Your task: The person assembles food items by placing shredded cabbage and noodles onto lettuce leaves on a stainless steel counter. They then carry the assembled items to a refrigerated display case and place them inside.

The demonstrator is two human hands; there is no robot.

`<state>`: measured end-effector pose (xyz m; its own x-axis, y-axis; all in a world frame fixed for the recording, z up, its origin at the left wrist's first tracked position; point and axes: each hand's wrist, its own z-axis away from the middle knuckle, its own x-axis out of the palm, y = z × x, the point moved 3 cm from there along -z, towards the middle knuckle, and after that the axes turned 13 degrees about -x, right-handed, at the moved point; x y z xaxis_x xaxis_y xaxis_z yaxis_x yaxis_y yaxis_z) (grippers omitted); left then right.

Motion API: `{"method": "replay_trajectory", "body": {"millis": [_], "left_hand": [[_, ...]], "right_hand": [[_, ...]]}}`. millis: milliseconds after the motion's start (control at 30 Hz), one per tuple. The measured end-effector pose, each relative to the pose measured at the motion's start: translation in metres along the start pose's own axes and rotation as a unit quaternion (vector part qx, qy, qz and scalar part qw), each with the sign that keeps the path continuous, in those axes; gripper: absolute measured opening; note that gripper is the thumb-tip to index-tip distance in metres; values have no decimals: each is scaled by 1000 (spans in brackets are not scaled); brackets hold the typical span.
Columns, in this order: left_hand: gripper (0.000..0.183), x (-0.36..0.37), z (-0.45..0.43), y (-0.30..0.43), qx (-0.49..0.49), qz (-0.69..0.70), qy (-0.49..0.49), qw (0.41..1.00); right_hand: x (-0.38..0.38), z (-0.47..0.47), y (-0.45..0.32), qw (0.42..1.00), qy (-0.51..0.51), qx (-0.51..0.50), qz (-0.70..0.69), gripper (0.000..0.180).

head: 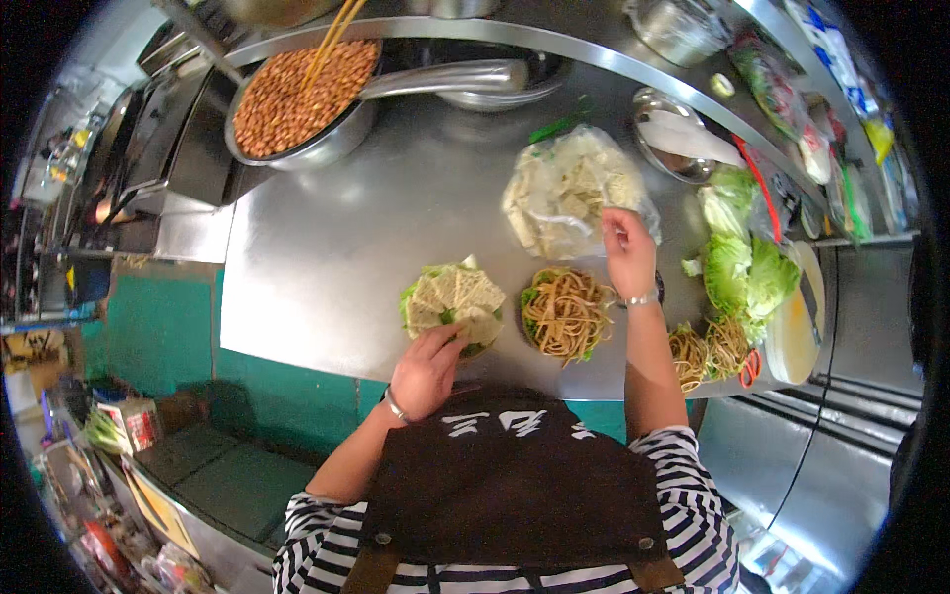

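My left hand has its fingertips on a pale slice at the near edge of a round dish of fanned pale slices over green leaves. To the right of that dish is a bowl heaped with brown noodle-like strips, leaves showing at its rim. Over the right edge of an open clear plastic bag of pale pieces hovers my right hand, its fingers curled; whether it pinches a piece or the plastic cannot be made out.
A steel pan of reddish-brown nuts with chopsticks stands at the back left. On the right lie lettuce leaves, heaps of brown strips, red-handled scissors and a round board with a knife. A raised steel shelf edge crosses the back.
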<state>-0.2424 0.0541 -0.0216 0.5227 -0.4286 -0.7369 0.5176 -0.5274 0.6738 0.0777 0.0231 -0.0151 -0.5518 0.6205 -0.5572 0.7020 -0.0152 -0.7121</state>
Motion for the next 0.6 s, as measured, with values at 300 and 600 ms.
{"method": "replay_trajectory", "body": {"millis": [300,600], "left_hand": [[32,7,3,-5,2,-64,-78,995],[29,-22,11,-12,3,-25,15,1000]], "right_hand": [[51,-22,71,972,-208,73,82,36],[41,-12,75,993,-86,68,45,18]]}}
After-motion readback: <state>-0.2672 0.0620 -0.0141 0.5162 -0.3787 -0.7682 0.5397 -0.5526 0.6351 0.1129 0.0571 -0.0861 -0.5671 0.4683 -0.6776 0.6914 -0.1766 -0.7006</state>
